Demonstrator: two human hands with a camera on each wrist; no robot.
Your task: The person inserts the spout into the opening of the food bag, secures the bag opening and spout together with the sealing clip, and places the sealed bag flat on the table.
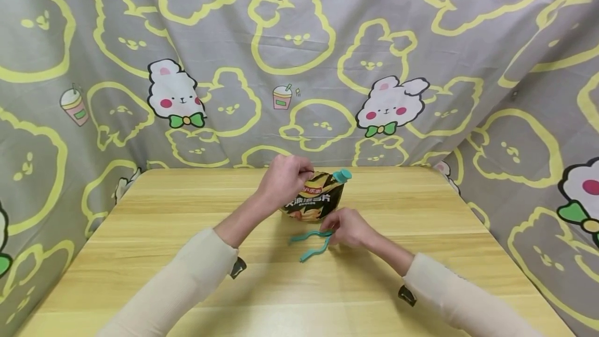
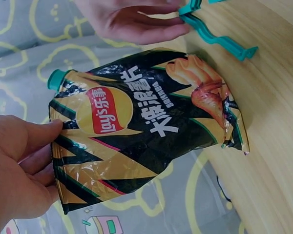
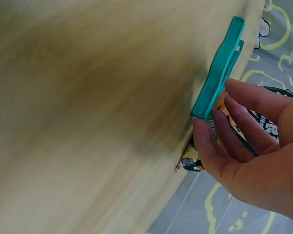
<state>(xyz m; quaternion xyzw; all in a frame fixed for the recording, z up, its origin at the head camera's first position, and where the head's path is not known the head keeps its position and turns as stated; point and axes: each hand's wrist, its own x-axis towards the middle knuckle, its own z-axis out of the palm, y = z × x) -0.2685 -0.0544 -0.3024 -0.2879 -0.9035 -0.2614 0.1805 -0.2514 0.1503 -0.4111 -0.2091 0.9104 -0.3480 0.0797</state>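
Note:
A black and gold Lay's chip bag (image 2: 151, 117) is pinched along its top edge by my left hand (image 1: 284, 180), thumb in front. It stands tilted, its lower end close over the table. A teal screw-cap spout (image 1: 343, 176) sticks out of the bag's top corner. Just in front of the bag, my right hand (image 1: 348, 229) pinches one end of a teal bag clip (image 3: 219, 70) between thumb and fingertips. The clip's two wavy arms are spread in a V, pointing left in the head view.
The light wooden table (image 1: 164, 274) spreads out under both hands. Behind it and along both sides hangs a grey curtain (image 1: 224, 40) with yellow cartoon outlines. Small dark straps or mounts (image 1: 237, 268) sit at the wrists.

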